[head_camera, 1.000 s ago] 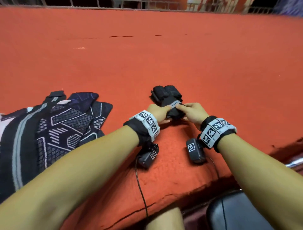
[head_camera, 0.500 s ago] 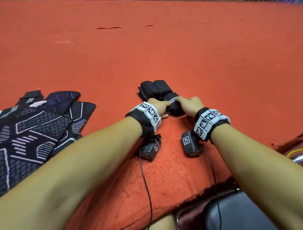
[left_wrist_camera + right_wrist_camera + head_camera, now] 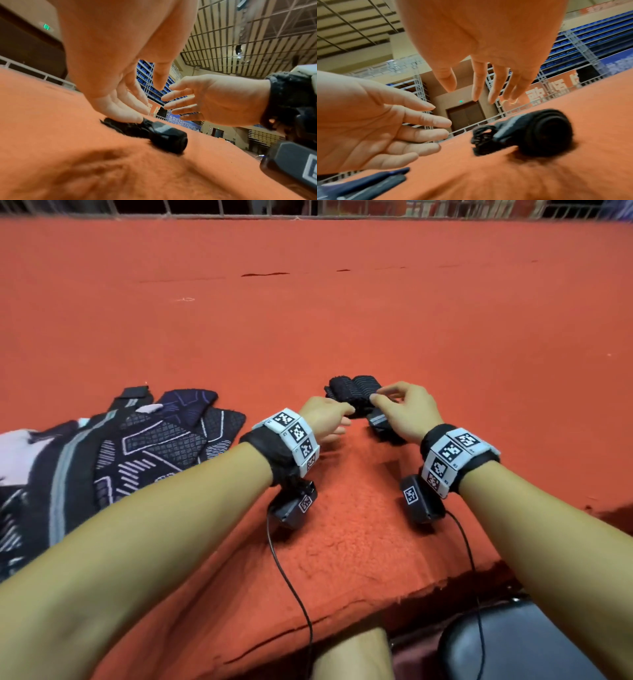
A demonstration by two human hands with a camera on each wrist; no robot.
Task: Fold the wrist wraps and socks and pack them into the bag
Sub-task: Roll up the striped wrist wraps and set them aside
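- A second ago both hands were pressed on the small black roll; now they have let go of it
- The left hand (image 3: 325,419) is open, with its fingers straight and loose, and it holds nothing
- In the left wrist view its lowest fingertips (image 3: 132,119) look like they brush the far black bundle; I cannot tell if they really touch
- The right hand (image 3: 404,412) is open too, lifted a little above the rolls, with its fingers hanging down and nothing in them
- The rolled wrist wrap (image 3: 380,422) lies on the red tabletop (image 3: 342,320) just under the right hand, between the two hands
- It stays in a tight roll with no hand on it, so I think this roll is done
- Two more rolled wraps (image 3: 352,393) sit side by side just past the fingertips, touching the new one
- The socks (image 3: 144,446) lie in a flat, spread heap near the left arm, well apart from the rolls
- They do not look folded yet, so I think they come next
- No bag shows in any view, so nothing is packed yet
- My guess is the wrap part is about finished, and the sock folding and all the packing are still to do
- The roll could spring open if it gets bumped, so the hands should move away gently
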